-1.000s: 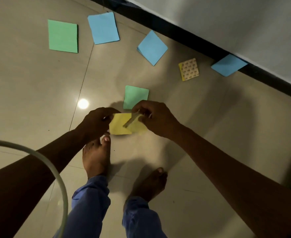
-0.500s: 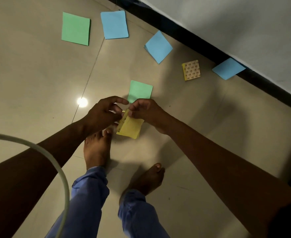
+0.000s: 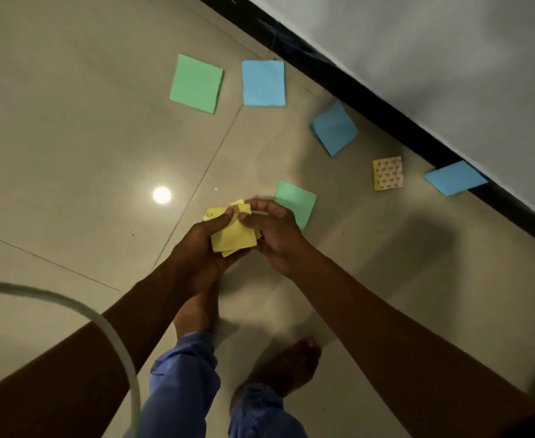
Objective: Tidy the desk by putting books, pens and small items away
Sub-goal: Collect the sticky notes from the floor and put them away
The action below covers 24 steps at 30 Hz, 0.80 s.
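At the bottom of the frame my two legs in blue trousers (image 3: 180, 384) stand on the glossy tiled floor (image 3: 70, 153), bare feet pointing up the picture. A pale cable (image 3: 114, 336) curves through the lower left corner.

Just above my feet, at the centre, my left hand (image 3: 203, 245) cups a small stack of yellow sticky notes (image 3: 233, 235) from below, thumb laid across its upper edge. My right hand (image 3: 275, 235) closes on the stack's right side, fingers curled over the top corner. The sheets sit unevenly, corners fanned out at the upper left and bottom.

Right behind my right hand a green note (image 3: 297, 200) lies flat on the floor, partly hidden by my fingers. To the left of centre a round light reflection (image 3: 161, 195) shines on the tile.

Farther up and to the right, a patterned yellow pad (image 3: 387, 173) rests near the black skirting (image 3: 386, 102), with a blue note (image 3: 454, 178) beside it touching the skirting. Another blue note (image 3: 334, 129) lies above those, turned diamond-wise. In the upper centre a green square (image 3: 196, 83) and a blue square (image 3: 263, 83) lie side by side, just apart. The grey wall (image 3: 449, 58) fills the upper right.
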### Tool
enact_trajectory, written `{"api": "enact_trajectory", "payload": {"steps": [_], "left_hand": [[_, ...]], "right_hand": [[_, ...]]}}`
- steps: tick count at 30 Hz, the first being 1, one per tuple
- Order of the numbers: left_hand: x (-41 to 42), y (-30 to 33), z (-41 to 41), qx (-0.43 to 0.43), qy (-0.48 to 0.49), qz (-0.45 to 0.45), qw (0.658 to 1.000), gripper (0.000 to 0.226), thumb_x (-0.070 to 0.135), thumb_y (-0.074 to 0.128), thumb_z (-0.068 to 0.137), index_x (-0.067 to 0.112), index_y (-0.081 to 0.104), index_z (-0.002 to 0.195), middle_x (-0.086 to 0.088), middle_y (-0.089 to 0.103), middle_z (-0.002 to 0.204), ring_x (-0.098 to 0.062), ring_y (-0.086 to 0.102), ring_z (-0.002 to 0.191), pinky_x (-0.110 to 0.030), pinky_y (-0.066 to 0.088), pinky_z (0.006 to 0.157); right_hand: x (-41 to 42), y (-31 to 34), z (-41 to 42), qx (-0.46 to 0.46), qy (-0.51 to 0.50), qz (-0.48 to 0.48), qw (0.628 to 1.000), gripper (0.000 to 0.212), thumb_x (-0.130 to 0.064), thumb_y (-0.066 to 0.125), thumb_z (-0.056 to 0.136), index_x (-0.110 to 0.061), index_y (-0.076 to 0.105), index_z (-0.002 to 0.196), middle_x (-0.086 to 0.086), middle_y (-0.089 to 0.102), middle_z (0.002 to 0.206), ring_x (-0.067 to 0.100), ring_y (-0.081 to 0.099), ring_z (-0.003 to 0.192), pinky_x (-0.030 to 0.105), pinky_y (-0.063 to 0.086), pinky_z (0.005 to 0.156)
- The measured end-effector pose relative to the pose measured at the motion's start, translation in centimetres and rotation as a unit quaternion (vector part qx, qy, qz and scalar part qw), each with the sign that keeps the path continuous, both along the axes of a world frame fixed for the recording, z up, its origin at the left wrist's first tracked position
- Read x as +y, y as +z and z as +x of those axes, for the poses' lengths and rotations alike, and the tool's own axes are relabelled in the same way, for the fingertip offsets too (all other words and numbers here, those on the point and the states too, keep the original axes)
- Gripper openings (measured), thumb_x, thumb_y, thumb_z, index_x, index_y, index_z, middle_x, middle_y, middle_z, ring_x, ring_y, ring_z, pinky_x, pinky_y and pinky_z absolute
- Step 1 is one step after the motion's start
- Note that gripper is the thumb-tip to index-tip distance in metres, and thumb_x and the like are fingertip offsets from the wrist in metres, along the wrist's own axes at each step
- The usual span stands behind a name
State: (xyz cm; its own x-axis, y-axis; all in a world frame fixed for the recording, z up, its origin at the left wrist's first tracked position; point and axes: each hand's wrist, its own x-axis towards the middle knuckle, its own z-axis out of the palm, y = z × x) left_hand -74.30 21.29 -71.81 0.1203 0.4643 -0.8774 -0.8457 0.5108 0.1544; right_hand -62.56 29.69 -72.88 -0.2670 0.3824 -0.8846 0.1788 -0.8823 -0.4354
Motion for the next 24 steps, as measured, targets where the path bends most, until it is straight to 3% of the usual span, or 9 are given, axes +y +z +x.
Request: {"api": "enact_trajectory", "payload": {"steps": [3,5,9,12,15,18,24], "left_hand": [[0.2,-0.9,-1.9,0.018,0.051,0.004,0.999,0.041,0.026,0.048,0.104,0.015,0.054,0.143,-0.019,0.060,0.137,-0.036,0.060,0.121,-0.041,0.058,0.093],[0.4,-1.5,-3.8,0.046,0.057,0.001,0.997,0.041,0.025,0.047,0.104,0.015,0.054,0.143,-0.018,0.060,0.139,-0.039,0.059,0.124,-0.047,0.054,0.099],[0.8,-2.0,-7.8,0.103,0.057,-0.020,0.993,0.035,0.022,0.049,0.104,0.015,0.059,0.137,-0.015,0.067,0.130,-0.037,0.062,0.123,-0.053,0.054,0.096],[0.4,-1.8,-10.2,0.114,0.066,-0.024,0.991,0.033,0.020,0.049,0.104,0.014,0.060,0.134,-0.014,0.069,0.127,-0.036,0.064,0.120,-0.058,0.054,0.094],[-0.5,-2.0,-11.7,0.114,0.075,-0.024,0.990,0.034,0.020,0.051,0.103,0.013,0.059,0.135,-0.015,0.068,0.129,-0.036,0.064,0.120,-0.060,0.053,0.094],[-1.4,-2.3,-11.9,0.104,0.069,-0.018,0.992,0.036,0.019,0.051,0.103,0.013,0.057,0.138,-0.016,0.066,0.131,-0.036,0.064,0.120,-0.060,0.053,0.093],[-1.6,-2.6,-9.7,0.074,0.053,-0.017,0.996,0.036,0.017,0.045,0.105,0.013,0.056,0.139,-0.019,0.065,0.131,-0.037,0.066,0.116,-0.056,0.056,0.090]], "right_hand": [[0.2,-0.5,-2.5,-0.064,0.062,0.039,0.995,0.025,-0.008,0.075,0.088,-0.005,0.069,0.111,0.018,0.074,0.108,0.029,0.072,0.091,0.037,0.063,0.069],[1.2,-1.3,-4.0,-0.132,0.154,0.129,0.971,0.020,-0.022,0.078,0.087,-0.015,0.070,0.103,0.010,0.075,0.103,0.027,0.073,0.092,0.043,0.064,0.071],[5.1,-2.7,-6.9,-0.174,0.311,0.320,0.878,0.019,-0.031,0.074,0.088,-0.021,0.068,0.103,-0.005,0.073,0.094,0.013,0.069,0.084,0.028,0.055,0.075],[8.7,-4.5,-9.0,-0.217,0.385,0.386,0.810,0.024,-0.030,0.074,0.087,-0.019,0.065,0.107,0.000,0.072,0.100,0.020,0.067,0.093,0.031,0.052,0.081],[11.1,-6.6,-9.6,-0.262,0.449,0.400,0.755,0.031,-0.021,0.070,0.084,-0.018,0.060,0.114,0.005,0.064,0.110,0.026,0.062,0.102,0.031,0.048,0.082],[11.4,-7.0,-7.8,-0.313,0.471,0.383,0.730,0.047,-0.011,0.065,0.076,-0.017,0.055,0.121,0.009,0.054,0.119,0.029,0.054,0.110,0.037,0.050,0.085],[8.7,-6.5,1.0,-0.416,0.575,0.350,0.612,0.093,-0.036,0.076,0.063,-0.020,0.034,0.145,0.012,0.037,0.138,0.035,0.040,0.123,0.047,0.045,0.092]]}}
